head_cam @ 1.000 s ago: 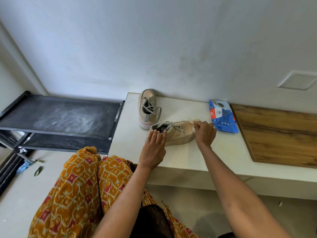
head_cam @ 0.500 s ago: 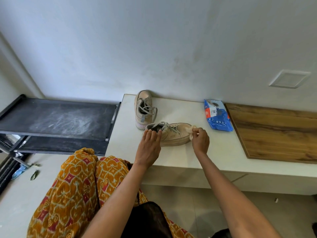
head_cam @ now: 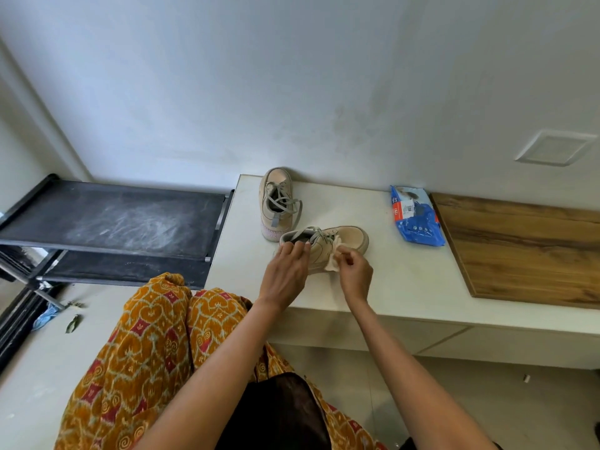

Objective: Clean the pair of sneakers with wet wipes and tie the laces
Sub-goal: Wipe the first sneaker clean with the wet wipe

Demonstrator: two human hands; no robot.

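Our left hand (head_cam: 285,274) steadied near sneaker (head_cam: 337,243) heel, fingers straight; right hand (head_cam: 355,271) pinched wipe (head_cam: 332,259) on its side; bare counter (head_cam: 406,280) rightward to wipes pack (head_cam: 417,222).

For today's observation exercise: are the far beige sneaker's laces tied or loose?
Loose: the far beige sneaker's grey laces trail over its side, with no bow visible.

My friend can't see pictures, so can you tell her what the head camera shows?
A person's right hand rubs a white wet wipe on the side of a beige sneaker while the left hand steadies its heel on a white counter. The second sneaker stands behind, laces loose, and a blue wipes packet lies to the right.
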